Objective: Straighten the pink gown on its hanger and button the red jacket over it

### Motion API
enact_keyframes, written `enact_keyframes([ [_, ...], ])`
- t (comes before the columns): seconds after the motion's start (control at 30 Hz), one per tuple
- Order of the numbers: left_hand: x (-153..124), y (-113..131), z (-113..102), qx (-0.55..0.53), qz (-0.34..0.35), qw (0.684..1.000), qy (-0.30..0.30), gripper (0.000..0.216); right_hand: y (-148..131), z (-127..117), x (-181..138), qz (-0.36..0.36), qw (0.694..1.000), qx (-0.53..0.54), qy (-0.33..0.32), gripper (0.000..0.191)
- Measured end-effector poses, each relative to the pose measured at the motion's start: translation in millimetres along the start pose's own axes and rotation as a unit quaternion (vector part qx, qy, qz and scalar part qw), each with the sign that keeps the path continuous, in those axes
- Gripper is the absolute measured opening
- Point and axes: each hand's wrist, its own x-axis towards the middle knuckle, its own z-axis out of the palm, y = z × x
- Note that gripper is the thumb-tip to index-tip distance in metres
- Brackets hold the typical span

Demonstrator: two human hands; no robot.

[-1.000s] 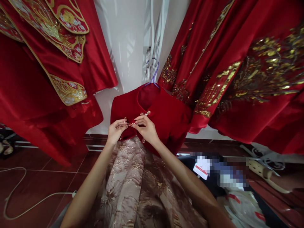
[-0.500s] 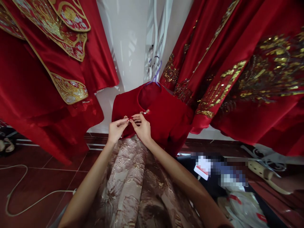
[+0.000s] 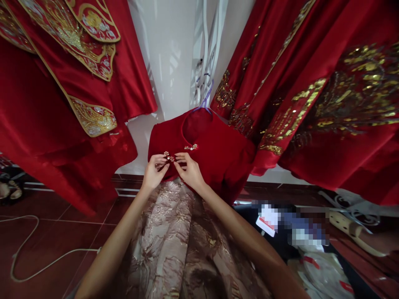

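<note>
At 9 o'clock, just below the horizontal, dark strappy sandals (image 3: 11, 191) are found beside the red floor tiles (image 3: 70, 236); at 8 o'clock a pale cable (image 3: 35, 255) is laid in a loop. At 10 o'clock a red satin gown (image 3: 132, 87) is hung, its panels edged in gold and worked with gold and silver embroidery. Near the centre, toward 8 o'clock, the left hand (image 3: 155, 170) is held before a red jacket (image 3: 215, 153), loose, with thumb and forefinger parted. Gold-and-pearl floral fastener pieces (image 3: 172, 158) on the jacket are framed between the fingertips of both hands. At 6 o'clock pale gold brocade cloth (image 3: 166, 232) is spread between the forearms. The right hand (image 3: 190, 172) is placed at 4 o'clock from those pieces, thumb and fingers likewise parted; whether the cloth is touched by either hand cannot be told. A second floral fastener (image 3: 191, 147) is seen higher up, below the neckline. The jacket, at dead centre, is hung by a purple hanger (image 3: 205, 103) toward 12 o'clock. Between 4 and 5 o'clock a white-and-red card (image 3: 266, 226) and a clear plastic packet (image 3: 326, 270) are laid on dark material. At 2 o'clock a gold-sequinned red gown (image 3: 311, 145) is hung; at 4 o'clock a beige clog (image 3: 341, 223) is included.
</note>
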Motion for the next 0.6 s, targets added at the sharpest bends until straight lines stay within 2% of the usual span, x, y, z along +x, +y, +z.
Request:
enact_keyframes([
  [0.07, -21.1, -12.7, 2.6, 0.069, 0.019, 0.995, 0.063, 0.033, 1.8, -10.3, -11.1, 0.007, 0.999, 0.011, -0.039, 0.024],
  [0.1, -32.5, -19.7, 3.6, 0.101, 0.019, 0.992, 0.076, 0.033, 3.7, -15.1, -17.2, 0.014, 0.998, 0.008, -0.054, 0.022],
  [0.2, -58.8, -37.5, 4.6, 0.16, 0.002, 0.986, 0.051, 0.048, 13.8, -25.4, -35.1, 0.045, 0.997, -0.023, -0.066, 0.02],
  [0.33, -61.9, -43.8, 0.0, 0.229, 0.016, 0.973, -0.007, 0.069, 32.7, -27.3, -52.6, 0.093, 0.992, -0.064, -0.052, 0.024],
  [0.47, -49.7, -40.3, -7.2, 0.316, 0.02, 0.948, -0.037, 0.056, 45.1, -22.3, -62.4, 0.118, 0.988, -0.071, -0.073, 0.034],
  [0.6, -43.1, -35.0, -18.4, 0.361, 0.008, 0.932, -0.026, 0.029, 48.6, -19.8, -66.1, 0.148, 0.984, -0.065, -0.079, 0.036],
])
